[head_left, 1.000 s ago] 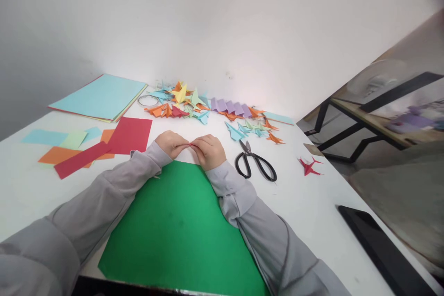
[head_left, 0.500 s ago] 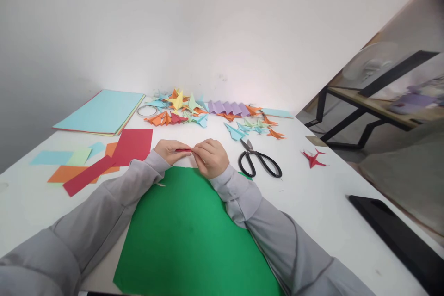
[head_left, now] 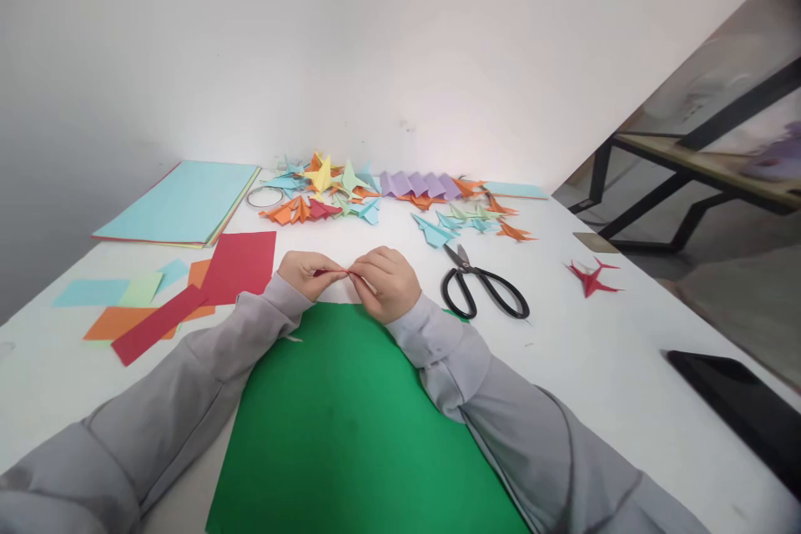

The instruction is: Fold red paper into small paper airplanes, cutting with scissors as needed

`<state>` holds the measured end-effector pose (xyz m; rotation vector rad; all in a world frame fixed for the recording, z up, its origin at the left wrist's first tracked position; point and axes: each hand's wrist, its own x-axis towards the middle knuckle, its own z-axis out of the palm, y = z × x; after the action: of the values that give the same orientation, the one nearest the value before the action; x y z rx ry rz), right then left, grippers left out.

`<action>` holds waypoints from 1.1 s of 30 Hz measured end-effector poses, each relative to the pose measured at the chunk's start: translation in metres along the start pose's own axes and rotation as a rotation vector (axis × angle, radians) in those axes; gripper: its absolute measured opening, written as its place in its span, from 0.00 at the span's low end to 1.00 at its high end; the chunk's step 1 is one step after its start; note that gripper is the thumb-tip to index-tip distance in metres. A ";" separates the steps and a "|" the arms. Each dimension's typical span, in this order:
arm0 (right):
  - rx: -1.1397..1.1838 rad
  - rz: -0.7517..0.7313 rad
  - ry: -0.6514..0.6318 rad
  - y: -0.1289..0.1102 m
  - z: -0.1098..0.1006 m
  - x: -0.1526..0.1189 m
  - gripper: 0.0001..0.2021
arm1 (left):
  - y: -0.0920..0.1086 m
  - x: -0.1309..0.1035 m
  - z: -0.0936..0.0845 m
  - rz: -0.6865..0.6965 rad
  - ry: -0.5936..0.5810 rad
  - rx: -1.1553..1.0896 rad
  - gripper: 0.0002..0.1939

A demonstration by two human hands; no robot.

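Between my two hands is a small piece of folded red paper (head_left: 321, 272), mostly covered by my fingers. My left hand (head_left: 305, 274) pinches its left part, thumb against fingers. From the other side, my right hand (head_left: 386, 284) grips the paper's right end with closed fingertips. Both hands are just past the far edge of a green sheet (head_left: 363, 417), which lies under my forearms. Black-handled scissors (head_left: 464, 271) rest to the right of my right hand, blades partly apart.
Red sheet (head_left: 241, 267) and red strip (head_left: 159, 324) lie left over coloured scraps. Behind are a light blue paper stack (head_left: 181, 200), folded paper figures (head_left: 322, 175) and a purple pleated strip (head_left: 419, 184). At right are a red folded figure (head_left: 591, 277) and a black flat device (head_left: 738, 396).
The camera view has turned slightly, so things on the right sit further right. The fingertips of both hands have come closer together on the red paper, and less of it shows.
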<state>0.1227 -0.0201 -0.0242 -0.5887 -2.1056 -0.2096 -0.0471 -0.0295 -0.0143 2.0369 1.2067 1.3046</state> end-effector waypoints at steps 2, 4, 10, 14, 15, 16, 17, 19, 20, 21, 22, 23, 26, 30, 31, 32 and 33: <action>0.005 0.007 0.014 0.000 0.000 0.000 0.06 | 0.002 0.000 0.001 -0.066 0.041 -0.010 0.05; 0.007 0.003 0.027 0.000 0.001 0.000 0.05 | 0.002 0.001 0.001 -0.138 0.082 -0.028 0.06; 0.025 0.023 0.087 0.002 0.000 0.000 0.05 | -0.003 0.002 -0.001 -0.228 0.072 -0.157 0.09; 0.051 0.056 0.090 0.001 -0.001 -0.001 0.05 | -0.005 0.002 -0.002 -0.239 0.033 -0.265 0.07; 0.061 0.064 0.088 0.001 -0.001 -0.001 0.04 | -0.004 0.002 -0.002 -0.228 0.026 -0.283 0.06; 0.072 0.074 0.083 0.001 -0.001 -0.001 0.04 | -0.004 0.002 -0.002 -0.215 0.018 -0.297 0.05; 0.082 0.083 0.072 0.000 -0.001 0.000 0.04 | -0.004 0.002 -0.002 -0.203 0.009 -0.309 0.05; 0.098 0.081 0.028 0.000 -0.001 0.000 0.06 | -0.004 0.001 -0.001 -0.184 -0.015 -0.327 0.04; 0.103 0.072 0.001 0.001 0.000 0.000 0.06 | -0.004 0.001 -0.001 -0.179 -0.026 -0.331 0.04; 0.105 0.061 -0.020 0.001 0.000 0.000 0.07 | -0.004 0.002 -0.001 -0.176 -0.033 -0.333 0.04; 0.104 0.054 -0.032 0.001 0.000 0.000 0.08 | -0.004 0.002 -0.001 -0.176 -0.040 -0.333 0.04; 0.102 0.056 -0.031 0.001 0.001 0.000 0.08 | -0.004 0.002 -0.001 -0.179 -0.048 -0.331 0.05; 0.097 0.096 0.014 0.001 0.001 0.000 0.09 | -0.002 0.002 -0.001 -0.206 -0.065 -0.308 0.07; 0.118 0.138 0.041 -0.001 0.001 0.001 0.08 | 0.001 0.002 -0.002 -0.224 -0.079 -0.281 0.09; 0.133 0.151 0.043 -0.001 0.001 0.001 0.08 | 0.002 0.002 -0.002 -0.223 -0.087 -0.283 0.09; 0.151 0.168 0.046 -0.002 0.002 0.001 0.08 | 0.002 0.002 -0.002 -0.226 -0.097 -0.288 0.10; 0.172 0.192 0.049 -0.002 0.002 0.001 0.09 | 0.003 0.002 -0.002 -0.236 -0.107 -0.298 0.10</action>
<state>0.1197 -0.0208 -0.0240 -0.6697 -1.9813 0.0641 -0.0478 -0.0299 -0.0105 1.6770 1.0926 1.1683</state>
